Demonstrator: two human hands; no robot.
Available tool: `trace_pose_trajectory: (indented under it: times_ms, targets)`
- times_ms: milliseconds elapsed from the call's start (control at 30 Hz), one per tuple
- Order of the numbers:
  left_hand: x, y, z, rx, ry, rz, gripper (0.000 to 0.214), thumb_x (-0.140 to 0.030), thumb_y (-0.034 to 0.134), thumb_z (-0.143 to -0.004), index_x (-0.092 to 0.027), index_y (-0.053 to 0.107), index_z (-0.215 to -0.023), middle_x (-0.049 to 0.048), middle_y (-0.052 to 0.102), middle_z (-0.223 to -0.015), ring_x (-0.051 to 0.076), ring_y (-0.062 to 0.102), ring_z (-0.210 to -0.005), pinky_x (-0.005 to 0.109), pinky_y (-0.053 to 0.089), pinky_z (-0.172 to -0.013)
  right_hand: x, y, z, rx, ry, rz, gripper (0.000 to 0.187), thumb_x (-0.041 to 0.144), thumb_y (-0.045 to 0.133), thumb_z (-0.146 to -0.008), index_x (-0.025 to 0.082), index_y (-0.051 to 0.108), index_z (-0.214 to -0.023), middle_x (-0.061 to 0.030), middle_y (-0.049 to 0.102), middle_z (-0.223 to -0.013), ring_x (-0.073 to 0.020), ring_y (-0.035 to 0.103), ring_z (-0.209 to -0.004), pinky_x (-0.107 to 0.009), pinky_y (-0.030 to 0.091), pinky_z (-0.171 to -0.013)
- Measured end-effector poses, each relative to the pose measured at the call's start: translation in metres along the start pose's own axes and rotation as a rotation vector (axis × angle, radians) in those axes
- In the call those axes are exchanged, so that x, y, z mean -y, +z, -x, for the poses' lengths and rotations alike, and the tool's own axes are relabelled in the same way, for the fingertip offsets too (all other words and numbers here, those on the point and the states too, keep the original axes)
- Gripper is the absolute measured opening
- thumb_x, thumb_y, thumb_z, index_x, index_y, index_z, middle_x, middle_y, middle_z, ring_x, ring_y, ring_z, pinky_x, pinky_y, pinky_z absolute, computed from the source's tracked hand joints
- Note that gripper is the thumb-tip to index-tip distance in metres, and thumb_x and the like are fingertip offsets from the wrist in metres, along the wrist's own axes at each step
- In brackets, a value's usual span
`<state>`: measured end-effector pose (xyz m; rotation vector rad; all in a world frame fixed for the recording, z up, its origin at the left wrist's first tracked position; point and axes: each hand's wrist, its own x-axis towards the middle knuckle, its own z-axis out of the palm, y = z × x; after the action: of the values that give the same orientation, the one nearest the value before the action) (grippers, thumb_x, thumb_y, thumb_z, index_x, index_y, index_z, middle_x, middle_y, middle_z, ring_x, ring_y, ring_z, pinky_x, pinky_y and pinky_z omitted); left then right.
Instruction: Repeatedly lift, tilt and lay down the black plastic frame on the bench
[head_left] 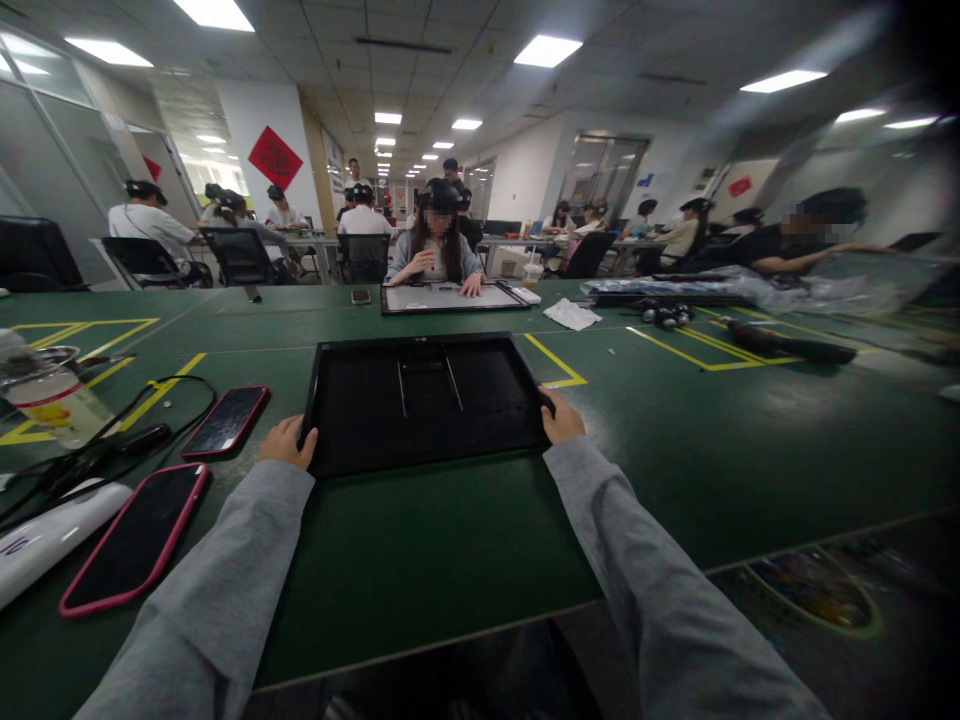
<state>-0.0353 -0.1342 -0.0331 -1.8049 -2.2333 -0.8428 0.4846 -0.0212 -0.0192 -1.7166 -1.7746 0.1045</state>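
Note:
A flat black rectangular panel (426, 400) lies on the green table (420, 540) in front of me, its back face up, showing two thin metal strips. My left hand (289, 441) grips its near left corner with the fingers curled over the edge. My right hand (560, 416) holds the near right corner the same way. Both arms wear grey sleeves.
Two phones in pink cases (136, 535) (225, 420) lie to the left, beside black cables, a white device (52, 535) and a plastic bottle (52, 400). Across the table a person (436, 240) rests hands on a white panel (450, 296). Paper, dark parts and other seated people fill the right and back.

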Motion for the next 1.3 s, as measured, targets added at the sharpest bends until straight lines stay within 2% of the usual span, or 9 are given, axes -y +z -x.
trace_pose_trajectory:
  times_ms: [167, 367, 667, 900, 1000, 1100, 1233, 1300]
  targets:
    - [0.003, 0.001, -0.004, 0.025, -0.017, 0.01, 0.046, -0.047, 0.039, -0.085, -0.019, 0.058, -0.117, 0.0126, 0.059, -0.125, 0.028, 0.054, -0.116, 0.043, 0.045, -0.097, 0.0, 0.001, 0.0, -0.007, 0.001, -0.001, 0.051, 0.019, 0.045, -0.085, 0.023, 0.051, -0.136, -0.0059, 0.067, -0.12, -0.0244, 0.063, -0.108, -0.042, 0.048, -0.099]
    - [0.0, -0.001, 0.0, 0.018, -0.013, -0.002, 0.051, -0.047, 0.036, -0.087, -0.015, 0.058, -0.121, 0.0139, 0.058, -0.128, 0.029, 0.052, -0.118, 0.044, 0.043, -0.099, 0.001, 0.0, 0.0, 0.002, 0.012, 0.002, 0.051, 0.019, 0.044, -0.086, 0.023, 0.051, -0.137, -0.0064, 0.065, -0.123, -0.0244, 0.062, -0.109, -0.041, 0.048, -0.098]
    - [-0.002, -0.003, 0.0, 0.012, -0.013, -0.005, 0.048, -0.046, 0.037, -0.088, -0.017, 0.058, -0.12, 0.0129, 0.058, -0.127, 0.028, 0.052, -0.12, 0.043, 0.043, -0.099, 0.0, -0.001, 0.0, 0.007, 0.01, 0.001, 0.052, 0.016, 0.044, -0.086, 0.022, 0.051, -0.137, -0.0083, 0.067, -0.12, -0.0263, 0.063, -0.108, -0.044, 0.048, -0.098]
    - [-0.003, -0.002, 0.002, -0.015, -0.001, 0.008, 0.048, -0.044, 0.038, -0.088, -0.015, 0.059, -0.12, 0.0137, 0.059, -0.126, 0.028, 0.054, -0.117, 0.044, 0.043, -0.098, 0.002, -0.003, 0.003, -0.006, 0.013, -0.009, 0.053, 0.011, 0.044, -0.085, 0.02, 0.052, -0.137, -0.0092, 0.067, -0.119, -0.0261, 0.063, -0.109, -0.042, 0.047, -0.098]
    - [-0.005, -0.007, 0.002, -0.082, 0.036, 0.044, 0.045, -0.042, 0.04, -0.088, -0.015, 0.061, -0.118, 0.0137, 0.061, -0.123, 0.028, 0.055, -0.115, 0.043, 0.044, -0.097, 0.005, -0.003, 0.004, -0.033, 0.006, -0.042, 0.051, 0.011, 0.043, -0.086, 0.017, 0.054, -0.135, -0.0105, 0.066, -0.122, -0.0273, 0.062, -0.11, -0.042, 0.047, -0.098]
    - [-0.013, -0.02, 0.002, -0.261, 0.095, 0.109, 0.045, -0.04, 0.044, -0.089, -0.016, 0.058, -0.124, 0.0135, 0.06, -0.126, 0.027, 0.055, -0.116, 0.042, 0.042, -0.099, 0.011, -0.006, 0.004, -0.171, -0.047, -0.115, 0.051, 0.015, 0.04, -0.089, 0.016, 0.051, -0.138, -0.0113, 0.061, -0.129, -0.0265, 0.061, -0.113, -0.041, 0.046, -0.098]
    - [-0.031, -0.044, 0.007, -0.532, 0.194, 0.175, 0.053, -0.036, 0.052, -0.087, -0.012, 0.05, -0.135, 0.019, 0.053, -0.133, 0.029, 0.05, -0.123, 0.044, 0.037, -0.104, 0.023, -0.017, 0.004, -0.541, -0.205, -0.216, 0.052, 0.025, 0.031, -0.096, 0.017, 0.039, -0.146, -0.0115, 0.052, -0.139, -0.021, 0.058, -0.118, -0.038, 0.044, -0.102]
    - [-0.04, -0.053, 0.012, -0.636, 0.213, 0.18, 0.056, -0.034, 0.053, -0.087, -0.011, 0.047, -0.138, 0.0197, 0.05, -0.135, 0.03, 0.048, -0.125, 0.044, 0.036, -0.105, 0.028, -0.024, 0.004, -0.669, -0.251, -0.229, 0.051, 0.029, 0.026, -0.098, 0.018, 0.037, -0.146, -0.0126, 0.051, -0.14, -0.0198, 0.059, -0.115, -0.039, 0.044, -0.103]
